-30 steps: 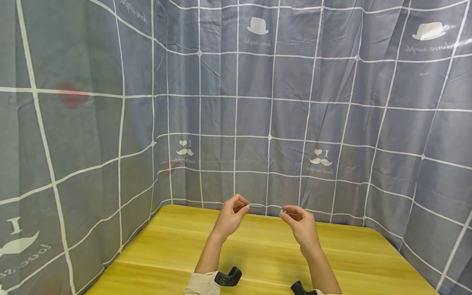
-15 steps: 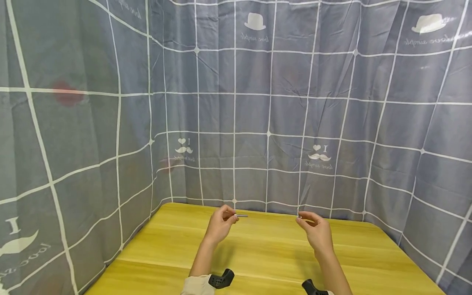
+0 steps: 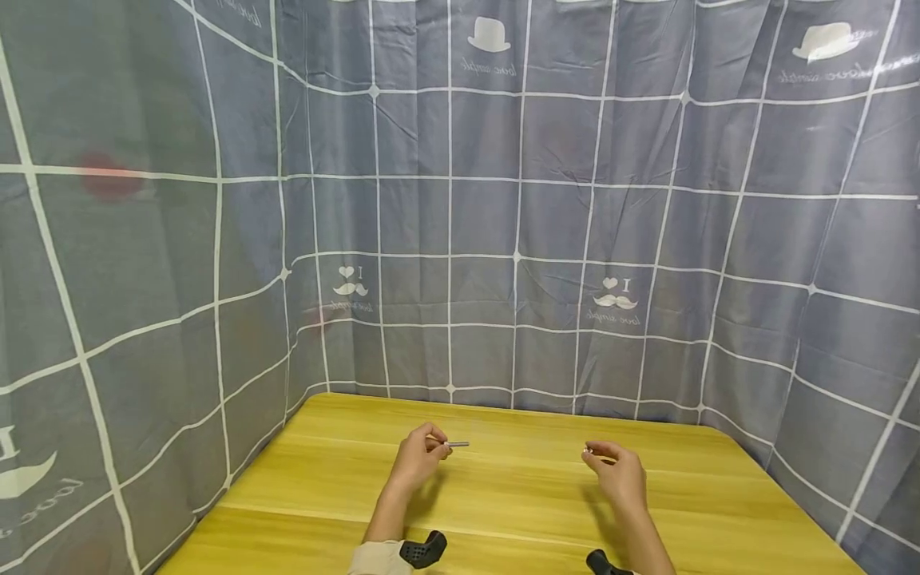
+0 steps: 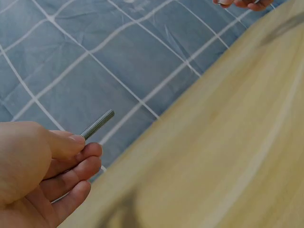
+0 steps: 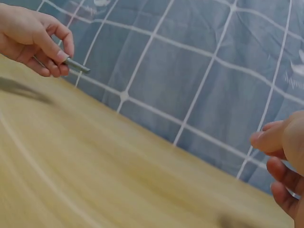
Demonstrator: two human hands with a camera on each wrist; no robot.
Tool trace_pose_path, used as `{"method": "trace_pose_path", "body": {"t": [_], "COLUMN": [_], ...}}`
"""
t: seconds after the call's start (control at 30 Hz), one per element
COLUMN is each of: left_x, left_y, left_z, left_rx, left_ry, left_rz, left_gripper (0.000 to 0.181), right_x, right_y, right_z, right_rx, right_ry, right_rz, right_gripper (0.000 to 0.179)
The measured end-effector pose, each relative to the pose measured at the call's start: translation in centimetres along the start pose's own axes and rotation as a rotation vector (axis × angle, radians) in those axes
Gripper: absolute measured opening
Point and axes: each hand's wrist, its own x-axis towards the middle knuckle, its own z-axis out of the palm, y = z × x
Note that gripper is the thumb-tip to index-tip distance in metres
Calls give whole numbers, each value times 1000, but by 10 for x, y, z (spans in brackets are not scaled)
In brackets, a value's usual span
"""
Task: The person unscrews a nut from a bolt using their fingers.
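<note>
Between thumb and fingers, my left hand (image 3: 415,461) pinches a grey threaded bolt (image 4: 98,124). The bolt's free threaded end sticks out toward the right, while its other end is hidden in the grip. Well apart on the right, my right hand (image 3: 622,479) pinches a small shiny metal piece (image 3: 587,451), perhaps a nut; it is too small to tell. That piece is hidden behind the fingers (image 5: 266,140) in the right wrist view. Both hands are held above the yellow wooden table (image 3: 503,495), casting shadows on it.
A grey curtain (image 3: 481,216) with white grid lines hangs behind the table and along its left and right sides. Black wrist devices (image 3: 424,551) sit on both forearms. The table's far edge runs just beyond the hands.
My hands have moved apart, the left leftward with the bolt, the right rightward with the small metal piece. Both have also come lower and nearer in the head view.
</note>
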Motion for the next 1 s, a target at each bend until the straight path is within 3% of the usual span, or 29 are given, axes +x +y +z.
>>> {"method": "trace_pose_path", "body": {"t": [0.13, 0.37, 0.53, 0.73, 1.0], "left_x": [0, -4, -4, -7, -8], "left_y": [-9, -21, -25, -31, -31], "left_z": [5, 8, 10, 12, 14], "left_rx": [33, 128, 200, 297, 363], "left_ry": [-15, -28, -30, -22, -7], "left_rz": [13, -33, 24, 57, 83], "left_gripper": [9, 10, 9, 13, 15], "right_x": [-1, -3, -3, -7, -9], "right_y": [15, 28, 28, 32, 33], "right_z": [2, 7, 6, 5, 5], "right_rx": [-70, -154, -202, -335, -373], "right_ry": [8, 16, -23, -102, -85], "right_rz": [-2, 9, 56, 159, 189], "right_gripper": [19, 18, 23, 21, 18]}}
